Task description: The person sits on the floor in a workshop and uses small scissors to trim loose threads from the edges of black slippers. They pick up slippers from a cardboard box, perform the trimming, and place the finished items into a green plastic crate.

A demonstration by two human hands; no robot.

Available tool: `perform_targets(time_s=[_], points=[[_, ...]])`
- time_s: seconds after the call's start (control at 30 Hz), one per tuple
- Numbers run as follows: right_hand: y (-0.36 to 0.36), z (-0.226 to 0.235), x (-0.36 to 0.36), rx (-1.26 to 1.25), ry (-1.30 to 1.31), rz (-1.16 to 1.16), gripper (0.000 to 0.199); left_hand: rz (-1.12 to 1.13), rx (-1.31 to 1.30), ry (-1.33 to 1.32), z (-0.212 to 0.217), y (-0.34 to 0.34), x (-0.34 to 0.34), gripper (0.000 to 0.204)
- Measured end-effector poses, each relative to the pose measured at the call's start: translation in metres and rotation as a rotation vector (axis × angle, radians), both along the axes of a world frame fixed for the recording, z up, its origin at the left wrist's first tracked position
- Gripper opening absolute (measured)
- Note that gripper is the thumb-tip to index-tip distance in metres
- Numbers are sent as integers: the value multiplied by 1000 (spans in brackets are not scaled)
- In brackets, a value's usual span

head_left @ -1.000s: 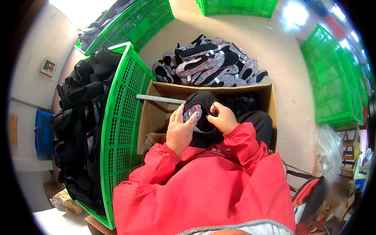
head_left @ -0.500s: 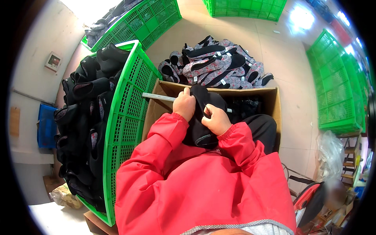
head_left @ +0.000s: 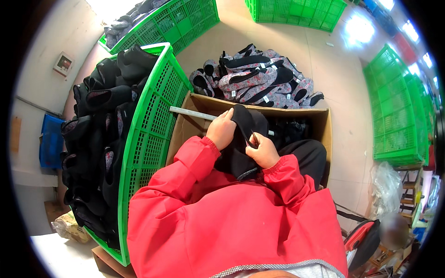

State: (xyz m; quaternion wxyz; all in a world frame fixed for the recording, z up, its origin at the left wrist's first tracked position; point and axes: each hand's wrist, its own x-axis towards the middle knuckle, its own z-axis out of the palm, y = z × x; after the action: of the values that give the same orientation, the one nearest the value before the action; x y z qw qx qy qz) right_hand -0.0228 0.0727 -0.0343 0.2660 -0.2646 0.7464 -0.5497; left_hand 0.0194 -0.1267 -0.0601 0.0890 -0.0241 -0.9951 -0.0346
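A soft black shoe-like piece, apparently a fabric slipper or upper, is held over an open cardboard box in front of me. My left hand is closed round its upper left part. A pale grey rod runs from the box's left side up to that hand; whether it is gripped or passes behind the hand is hidden. My right hand is closed on the edge of the black piece's opening, thumb and fingers pinched together. The lower part of the piece hangs toward my lap.
A green crate full of black shoe-like pieces stands close at my left. Beyond the box lies a heap of flower-patterned grey pieces with black linings. More green crates stand farther off, and a stacked one at the right.
My view has shifted slightly. Both hands stay on the black piece, and its opening now shows as a longer slit beside my right hand.
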Motion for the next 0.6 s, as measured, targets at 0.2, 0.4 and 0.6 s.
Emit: perform_targets(time_s=[0.2,0.4,0.6], points=[[9,-13,5,-230,-252,-165,18,-77,248,229,34,20,40,32],[45,-2,0,-421,-497,-4,22,378,1570,599,47,16,46,53],[63,-14,5,-417,-646,284,19,-176,2533,121,81,51,57,78]])
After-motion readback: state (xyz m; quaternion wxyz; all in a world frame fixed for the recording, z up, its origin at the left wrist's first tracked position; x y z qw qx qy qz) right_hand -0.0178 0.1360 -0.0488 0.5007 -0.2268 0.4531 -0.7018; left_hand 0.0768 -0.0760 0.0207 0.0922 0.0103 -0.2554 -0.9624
